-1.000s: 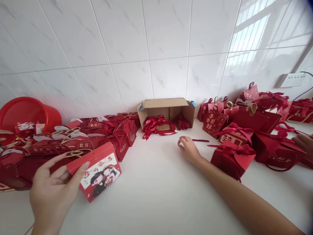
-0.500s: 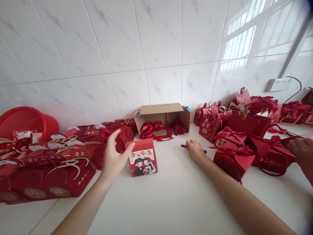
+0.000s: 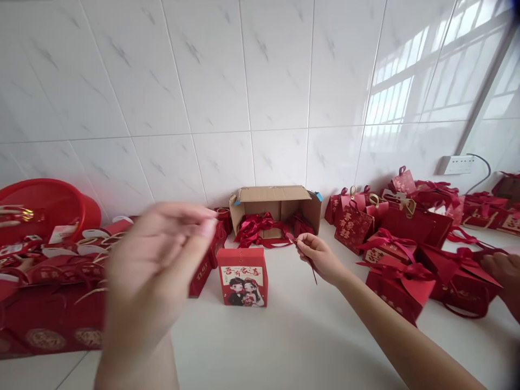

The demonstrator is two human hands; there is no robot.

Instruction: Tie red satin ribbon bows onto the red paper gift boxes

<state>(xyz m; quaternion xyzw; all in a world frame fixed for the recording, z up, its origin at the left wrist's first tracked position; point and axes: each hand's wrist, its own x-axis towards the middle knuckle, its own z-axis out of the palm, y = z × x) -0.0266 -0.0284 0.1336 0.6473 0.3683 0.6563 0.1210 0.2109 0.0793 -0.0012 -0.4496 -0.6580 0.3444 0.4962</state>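
A small red gift box [image 3: 242,279] with a cartoon couple on its front stands upright on the white counter. My left hand [image 3: 162,260] is raised in front and to the left of it, smeared by motion. Its thumb and fingertips are close together, and whether anything is between them cannot be seen. To the right of the box, my right hand [image 3: 319,253] pinches a thin dark red cord [image 3: 313,271] off the counter. One end of the cord sticks out past the fingertips and the other hangs below the hand.
An open cardboard box [image 3: 276,194] on its side holds red ribbons [image 3: 255,227]. Red gift boxes [image 3: 65,309] and a red basin [image 3: 87,211] stand at left. Ribboned gift boxes [image 3: 400,287] crowd the right, where another person's hand [image 3: 501,268] touches one. A tiled wall is behind.
My right hand has lifted off the counter with the cord and turned. My left hand has come up and nearer to the camera, away from the gift box. The view has tilted upward slightly.
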